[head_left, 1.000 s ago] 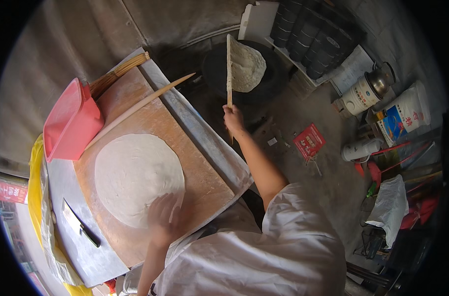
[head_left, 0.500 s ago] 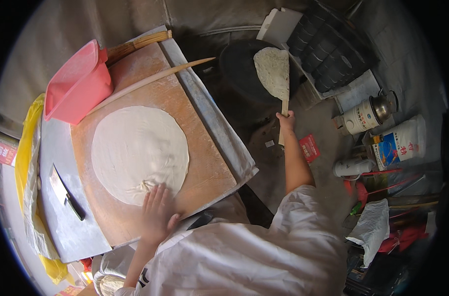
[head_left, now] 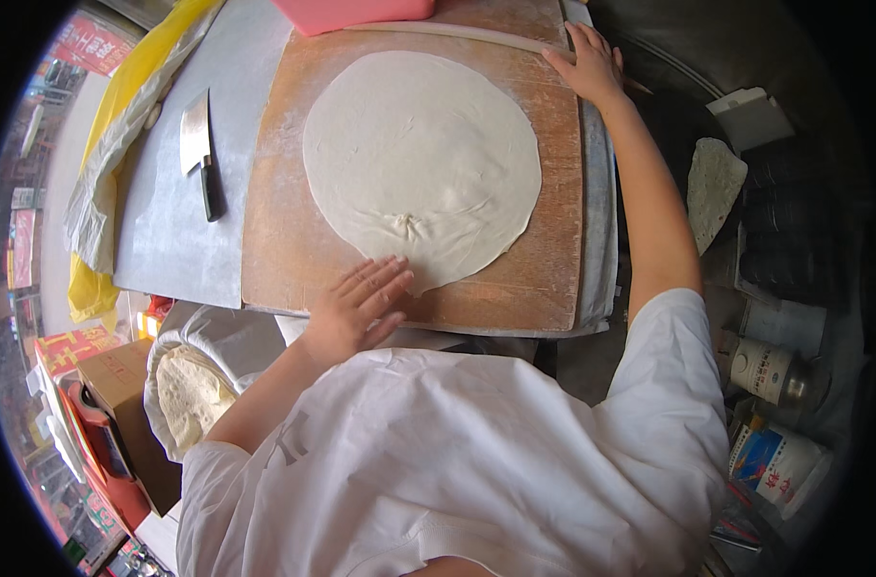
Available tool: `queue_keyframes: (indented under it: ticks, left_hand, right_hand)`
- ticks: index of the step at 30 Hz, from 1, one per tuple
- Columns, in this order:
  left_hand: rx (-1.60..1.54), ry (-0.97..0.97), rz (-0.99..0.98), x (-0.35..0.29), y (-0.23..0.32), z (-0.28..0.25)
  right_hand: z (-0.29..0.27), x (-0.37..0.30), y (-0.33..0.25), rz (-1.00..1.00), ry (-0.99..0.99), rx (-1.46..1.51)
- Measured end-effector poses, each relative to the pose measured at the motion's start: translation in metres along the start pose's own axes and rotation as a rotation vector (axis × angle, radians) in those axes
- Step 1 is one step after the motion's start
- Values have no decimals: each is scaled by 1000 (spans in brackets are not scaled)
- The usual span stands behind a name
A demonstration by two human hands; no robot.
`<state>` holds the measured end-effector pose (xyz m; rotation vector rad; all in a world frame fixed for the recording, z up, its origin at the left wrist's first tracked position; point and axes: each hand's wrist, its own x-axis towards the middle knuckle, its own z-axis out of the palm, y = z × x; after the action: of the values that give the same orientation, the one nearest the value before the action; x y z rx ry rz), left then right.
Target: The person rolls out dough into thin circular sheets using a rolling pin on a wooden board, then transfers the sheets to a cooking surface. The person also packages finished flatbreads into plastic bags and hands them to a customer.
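Note:
A large round sheet of thin dough (head_left: 418, 154) lies on the wooden board (head_left: 553, 279), with wrinkles and a small pinched knot near its closest edge. My left hand (head_left: 361, 306) is at that edge, fingers stretched out and fingertips against the dough, holding nothing. Across the far side of the board runs a long tapered rolling pin (head_left: 457, 35). Over the right part of the pin reaches my right hand (head_left: 592, 67), its fingers spread and its thumb apart, touching or just above the wood. A folded flatbread (head_left: 715, 188) lies on the dark round griddle to the right.
A cleaver (head_left: 199, 144) with a black handle rests on the metal tabletop (head_left: 168, 245) at left. Beyond the dough stands a pink plastic tub (head_left: 351, 12). Yellow plastic sheeting (head_left: 120, 125) hangs along the left edge. A lined container holds dough (head_left: 192, 394) below the table.
My right hand has let go of the wooden paddle and moved from the griddle to the rolling pin. The flatbread now rests on the griddle. My view has turned toward the board.

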<state>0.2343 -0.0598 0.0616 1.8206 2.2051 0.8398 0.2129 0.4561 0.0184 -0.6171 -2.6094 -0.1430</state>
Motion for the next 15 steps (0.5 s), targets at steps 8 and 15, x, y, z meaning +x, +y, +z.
queue_keyframes:
  ticks: [8,15]
  left_hand:
    - [89,96,-60,93,-15,-3]
    - [-552,114,-100,98,-31,15]
  right_hand:
    - [17,9,-1,-116,-76,-30]
    - [-89,-83,-43,-12,-18,257]
